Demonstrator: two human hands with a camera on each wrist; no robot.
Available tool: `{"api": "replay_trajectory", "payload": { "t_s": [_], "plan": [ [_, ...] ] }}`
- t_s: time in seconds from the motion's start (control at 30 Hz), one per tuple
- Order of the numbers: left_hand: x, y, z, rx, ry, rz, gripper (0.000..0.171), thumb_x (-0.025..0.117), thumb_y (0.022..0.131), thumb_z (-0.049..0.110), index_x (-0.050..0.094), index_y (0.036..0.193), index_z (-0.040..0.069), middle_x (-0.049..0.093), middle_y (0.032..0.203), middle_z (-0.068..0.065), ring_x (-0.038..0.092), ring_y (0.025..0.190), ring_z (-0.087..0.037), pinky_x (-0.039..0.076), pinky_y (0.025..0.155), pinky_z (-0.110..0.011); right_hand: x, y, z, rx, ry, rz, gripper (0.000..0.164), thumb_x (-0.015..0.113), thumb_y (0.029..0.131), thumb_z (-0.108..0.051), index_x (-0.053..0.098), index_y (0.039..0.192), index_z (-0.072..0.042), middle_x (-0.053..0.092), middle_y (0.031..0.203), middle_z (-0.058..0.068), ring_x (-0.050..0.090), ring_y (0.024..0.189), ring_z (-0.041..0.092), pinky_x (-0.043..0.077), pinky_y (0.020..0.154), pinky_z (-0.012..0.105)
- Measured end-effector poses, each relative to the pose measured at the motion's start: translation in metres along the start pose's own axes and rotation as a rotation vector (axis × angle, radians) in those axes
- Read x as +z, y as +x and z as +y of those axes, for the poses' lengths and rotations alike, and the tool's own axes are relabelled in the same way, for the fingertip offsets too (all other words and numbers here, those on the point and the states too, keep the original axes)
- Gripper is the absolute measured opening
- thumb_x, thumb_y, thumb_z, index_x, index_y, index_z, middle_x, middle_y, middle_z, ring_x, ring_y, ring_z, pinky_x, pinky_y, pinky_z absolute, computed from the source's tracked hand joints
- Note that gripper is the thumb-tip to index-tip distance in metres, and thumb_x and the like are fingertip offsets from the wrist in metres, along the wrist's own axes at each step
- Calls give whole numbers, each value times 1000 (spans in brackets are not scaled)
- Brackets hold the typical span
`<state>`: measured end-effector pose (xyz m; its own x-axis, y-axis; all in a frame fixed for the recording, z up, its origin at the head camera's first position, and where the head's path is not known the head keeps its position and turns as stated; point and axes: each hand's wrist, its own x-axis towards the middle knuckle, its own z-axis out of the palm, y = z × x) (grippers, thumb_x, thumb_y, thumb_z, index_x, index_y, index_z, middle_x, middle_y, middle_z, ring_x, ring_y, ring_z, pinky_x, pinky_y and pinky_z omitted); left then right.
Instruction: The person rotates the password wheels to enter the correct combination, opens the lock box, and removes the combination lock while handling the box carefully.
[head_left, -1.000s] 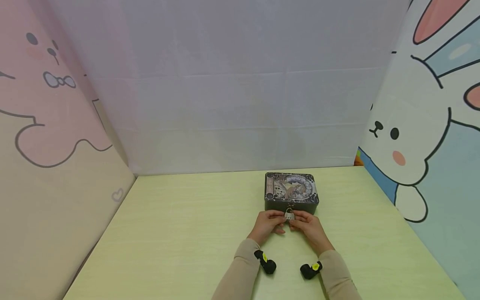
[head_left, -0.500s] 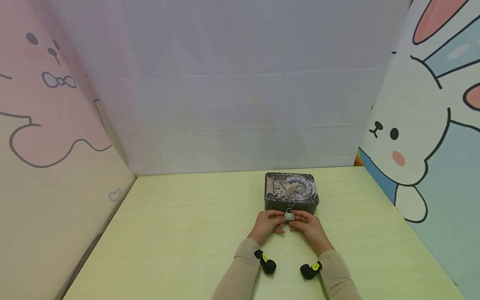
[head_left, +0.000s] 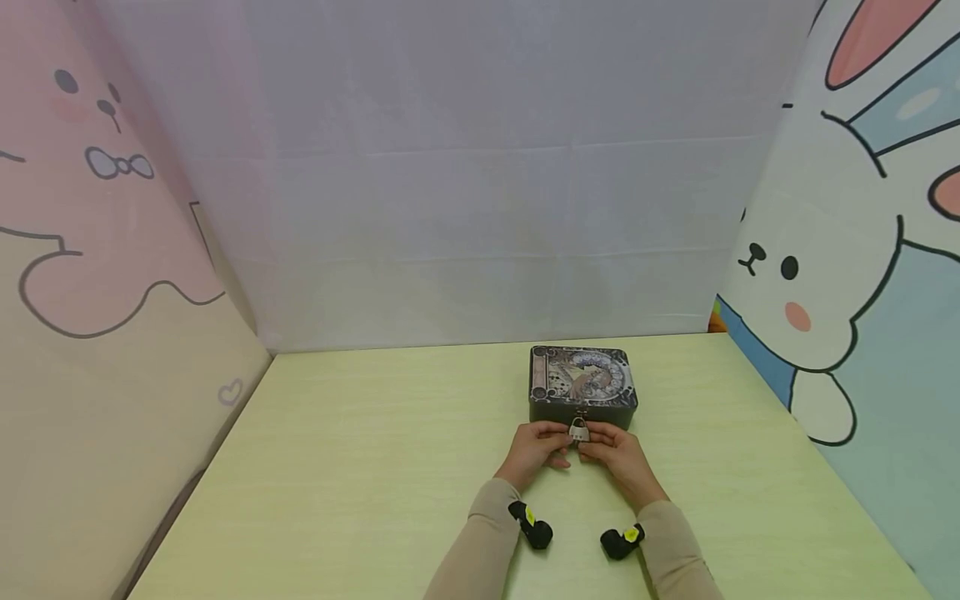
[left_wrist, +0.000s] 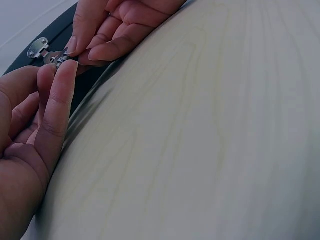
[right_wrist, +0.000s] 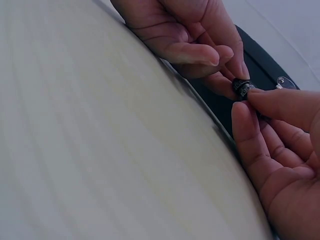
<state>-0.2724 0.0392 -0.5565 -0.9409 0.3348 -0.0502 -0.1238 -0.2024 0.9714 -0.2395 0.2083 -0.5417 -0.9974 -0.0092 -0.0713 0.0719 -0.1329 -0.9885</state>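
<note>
A dark tin box (head_left: pixel 583 379) with an ornate printed lid stands on the table, lid down. From the metal hasp (left_wrist: pixel 37 48) on its front hangs a small silver combination padlock (head_left: pixel 579 433). My left hand (head_left: pixel 534 450) pinches the padlock's left side between thumb and fingers. On the other side, my right hand (head_left: pixel 617 454) pinches it too. Up close in the right wrist view, black number dials (right_wrist: pixel 242 87) show between the fingertips of both hands. Fingers cover much of the lock body in both wrist views.
The pale wood-grain table (head_left: pixel 360 467) stretches wide on both sides of the box. A white cloth backdrop (head_left: pixel 480 192) rises behind it. Cartoon-printed panels flank the table, with a rabbit (head_left: pixel 817 283) on the right one. Each wrist wears a small black camera.
</note>
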Motion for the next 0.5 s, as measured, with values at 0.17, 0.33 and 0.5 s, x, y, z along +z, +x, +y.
{"api": "replay_trajectory", "payload": {
  "t_s": [0.17,0.33,0.5],
  "plan": [
    [-1,2,-1,-10,-6,0,19,64,92,-7,66,110,-15,72,92,-20,63,52,-11,62,56,-27,0,0,0,6,-8,6,42,57,90,17,44,130,25,70,98,11,67,79,9,61,72,24],
    [-1,3,-2,-6,-5,-7,20,64,92,-6,66,110,-15,72,93,-20,63,52,-11,62,57,-28,0,1,1,6,-4,6,42,57,90,17,44,129,25,70,97,10,67,79,9,61,72,24],
    [-2,4,-5,-5,-4,-7,23,64,93,-5,64,113,-17,72,95,-22,62,53,-11,62,56,-28,0,1,1,2,-2,4,41,58,90,17,45,128,26,70,96,10,67,78,9,62,72,25]
  ]
}}
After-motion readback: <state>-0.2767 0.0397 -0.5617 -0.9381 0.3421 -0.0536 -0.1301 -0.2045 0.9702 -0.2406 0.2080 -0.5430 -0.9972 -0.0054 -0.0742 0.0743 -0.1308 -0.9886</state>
